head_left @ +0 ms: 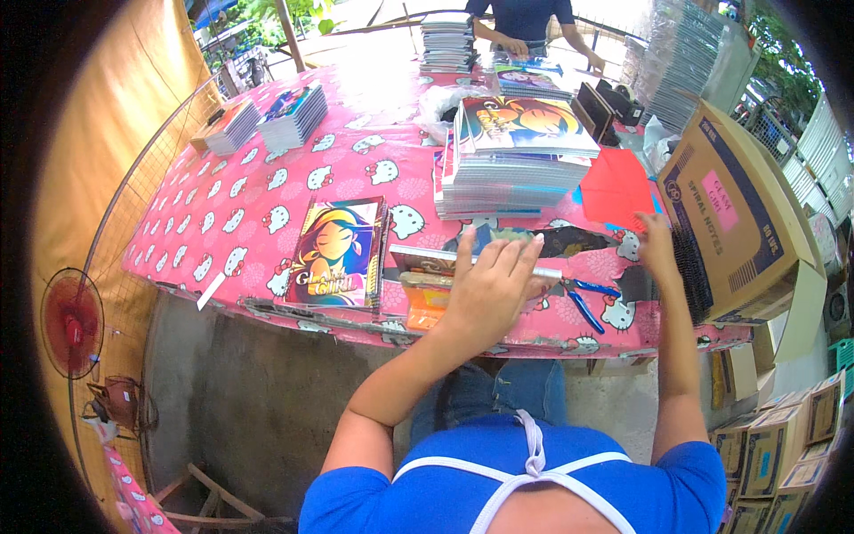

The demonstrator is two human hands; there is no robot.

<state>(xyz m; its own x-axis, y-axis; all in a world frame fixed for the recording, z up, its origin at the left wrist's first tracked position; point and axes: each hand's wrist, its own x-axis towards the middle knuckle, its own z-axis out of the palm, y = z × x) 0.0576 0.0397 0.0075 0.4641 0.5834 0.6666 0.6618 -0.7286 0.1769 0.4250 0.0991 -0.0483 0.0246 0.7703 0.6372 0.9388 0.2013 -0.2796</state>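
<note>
My left hand (494, 289) lies with fingers stretched and spread across the edge of a notebook (425, 260), which is tilted up at the table's near side. Under that wrist is an orange block-like thing (427, 303), partly hidden. Just right of the hand lie blue-handled pliers (587, 307), their jaws toward the notebook. My right hand (656, 247) is at the lower corner of a red sheet (616, 189), fingers bent together; whatever they pinch is too small to make out. A notebook with a colourful cartoon cover (331, 254) lies flat to the left.
A tall notebook stack (511, 169) stands beyond my hands. On the right, an open cardboard box (743, 214) has black spiral coils (689, 267) beside it. Smaller stacks (294, 116) sit far left on the pink table cover (231, 214). Another person (525, 22) works opposite.
</note>
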